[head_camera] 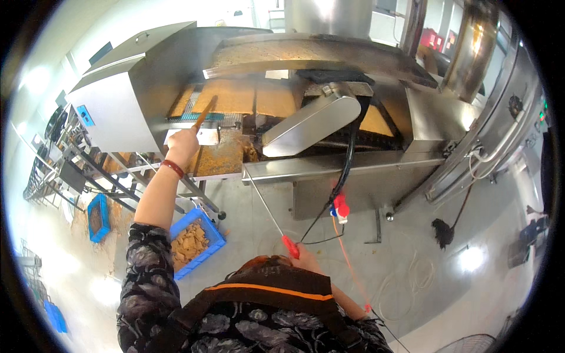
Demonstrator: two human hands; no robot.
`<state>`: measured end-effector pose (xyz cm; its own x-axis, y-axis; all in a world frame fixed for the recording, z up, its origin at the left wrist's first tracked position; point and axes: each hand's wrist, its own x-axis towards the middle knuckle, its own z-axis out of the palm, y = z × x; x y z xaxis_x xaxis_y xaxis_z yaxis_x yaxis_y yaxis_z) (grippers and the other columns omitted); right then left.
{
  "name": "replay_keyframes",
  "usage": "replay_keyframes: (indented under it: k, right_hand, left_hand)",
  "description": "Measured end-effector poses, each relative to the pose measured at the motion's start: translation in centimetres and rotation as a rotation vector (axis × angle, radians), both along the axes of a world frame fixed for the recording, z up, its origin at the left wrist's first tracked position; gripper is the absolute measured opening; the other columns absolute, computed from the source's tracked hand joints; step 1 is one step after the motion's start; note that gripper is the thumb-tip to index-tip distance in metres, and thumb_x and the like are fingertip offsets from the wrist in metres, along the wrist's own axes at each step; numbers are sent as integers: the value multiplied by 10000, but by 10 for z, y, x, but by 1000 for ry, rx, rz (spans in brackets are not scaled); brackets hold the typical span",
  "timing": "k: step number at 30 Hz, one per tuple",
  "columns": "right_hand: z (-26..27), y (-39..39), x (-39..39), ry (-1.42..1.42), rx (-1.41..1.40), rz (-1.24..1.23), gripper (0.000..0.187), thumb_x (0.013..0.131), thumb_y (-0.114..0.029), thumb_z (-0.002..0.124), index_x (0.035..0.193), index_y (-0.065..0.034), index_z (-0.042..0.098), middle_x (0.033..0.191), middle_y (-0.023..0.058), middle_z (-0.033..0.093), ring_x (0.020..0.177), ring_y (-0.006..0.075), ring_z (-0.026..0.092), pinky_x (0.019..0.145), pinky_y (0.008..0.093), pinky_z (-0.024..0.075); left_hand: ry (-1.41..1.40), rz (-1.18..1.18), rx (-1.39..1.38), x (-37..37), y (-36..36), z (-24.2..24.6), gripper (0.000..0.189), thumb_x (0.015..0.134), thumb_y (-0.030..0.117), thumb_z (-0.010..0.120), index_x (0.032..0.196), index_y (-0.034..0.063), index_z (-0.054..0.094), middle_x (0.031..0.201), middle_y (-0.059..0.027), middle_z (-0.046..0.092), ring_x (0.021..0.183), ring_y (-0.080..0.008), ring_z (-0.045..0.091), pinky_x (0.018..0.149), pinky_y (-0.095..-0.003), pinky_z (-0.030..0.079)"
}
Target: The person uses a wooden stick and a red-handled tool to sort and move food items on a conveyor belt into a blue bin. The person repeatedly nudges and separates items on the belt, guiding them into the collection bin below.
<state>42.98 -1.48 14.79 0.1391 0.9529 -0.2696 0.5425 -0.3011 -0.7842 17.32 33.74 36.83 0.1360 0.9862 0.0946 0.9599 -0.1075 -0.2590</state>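
Note:
My left hand (183, 144) grips a thin wooden stick (205, 114), reaching over a conveyor where flat golden-brown sheets (229, 98) lie side by side on a metal mesh. The stick's far end overlaps one sheet; whether it touches is unclear. Low in front of my body, my right hand (305, 259) is closed on the red handle (290, 246) of a long thin metal rod (265, 200). The rod's far end reaches up near the corner of the machine's steel edge. Below the mesh, a tray (220, 161) is covered with brown crumbs.
A steel arm-shaped cover (313, 125) and black cables (351, 154) stand across the machine's middle. A steel housing (110, 112) is at left. On the floor are a blue crate (198, 256) of broken brown pieces, another blue crate (98, 218) and a red plug connector (340, 206).

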Motion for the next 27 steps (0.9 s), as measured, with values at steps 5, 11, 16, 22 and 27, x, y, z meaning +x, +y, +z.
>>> replay_keyframes:
  k: [5,11,16,22,27]
  right_hand:
    - [-18,7,7,64,97,-49,385,832,-337,578,1085,-57,502,872,227,607,843,414,586,696,445,455]
    - [-6,15,15,5,112,-32,406,828,-328,576,1109,-46,496,923,233,605,897,416,576,741,445,453]
    - [8,20,15,-30,66,-52,434,825,-330,574,1131,-34,489,990,234,600,951,417,564,792,446,449]
    - [11,30,13,62,176,-125,385,832,-344,586,1030,-21,519,829,242,603,804,389,605,671,447,457]
    - [58,112,41,-103,285,-194,463,839,-407,550,969,38,550,879,278,608,864,444,579,731,498,449]
  left_hand:
    - [9,-16,0,-3,-8,10,373,873,178,440,1243,187,493,957,-140,659,866,-295,651,713,-416,522]
    - [30,-8,-18,-7,-11,16,403,849,152,487,1250,187,488,962,-133,660,876,-279,652,719,-400,524]
    - [43,0,-42,-6,-22,29,718,853,141,473,1437,342,107,979,-136,657,849,-244,661,746,-383,515]
    - [-8,19,-30,-17,-19,27,544,841,134,493,1359,247,367,1008,-116,655,901,-254,651,751,-373,517]
    - [-17,35,-29,-22,-21,29,356,898,211,448,1239,146,526,1041,-96,645,935,-233,641,765,-356,511]
